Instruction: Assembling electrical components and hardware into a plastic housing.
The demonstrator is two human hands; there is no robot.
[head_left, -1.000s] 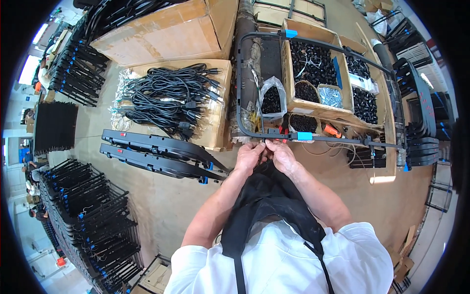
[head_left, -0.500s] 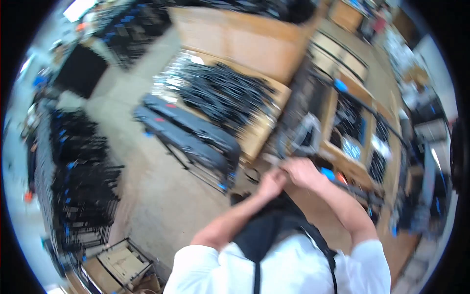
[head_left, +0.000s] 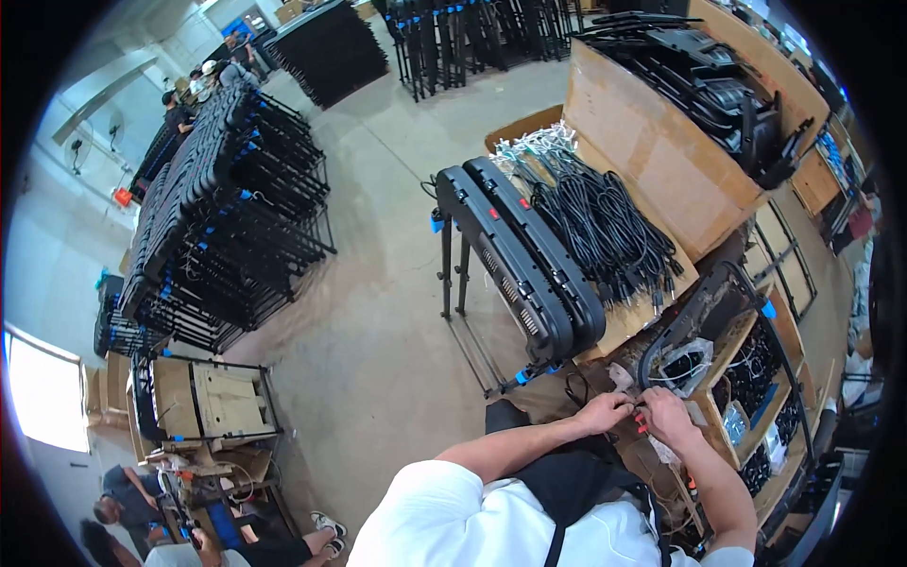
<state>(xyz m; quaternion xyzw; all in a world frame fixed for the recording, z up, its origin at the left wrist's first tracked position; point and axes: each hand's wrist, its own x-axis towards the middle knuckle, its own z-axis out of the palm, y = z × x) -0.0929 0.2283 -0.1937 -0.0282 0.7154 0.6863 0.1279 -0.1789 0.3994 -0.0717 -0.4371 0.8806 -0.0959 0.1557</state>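
Note:
My left hand (head_left: 605,413) and my right hand (head_left: 667,418) meet close together in front of my apron, fingers pinched. What they grip is too small and covered to make out. A small red piece (head_left: 642,421) shows between them, against the right fingers. Just beyond the fingertips is a pale, whitish piece (head_left: 620,377). A black curved frame (head_left: 661,346) rises beside my right hand, above the bench. Ahead to the left stand two long black machine bodies (head_left: 515,260) on thin legs, side by side.
A cardboard box (head_left: 652,142) holds bundled black cables (head_left: 605,222). Right of my hands is a wooden bin (head_left: 723,425) of small black parts. Stacked black frames (head_left: 217,208) fill the left. People (head_left: 132,501) sit at lower left; a cart (head_left: 222,402) stands near them.
The view has swung, so the machine bodies, cable box and my hands now appear further right. My hands stay close together; the blur has gone and the red piece shows.

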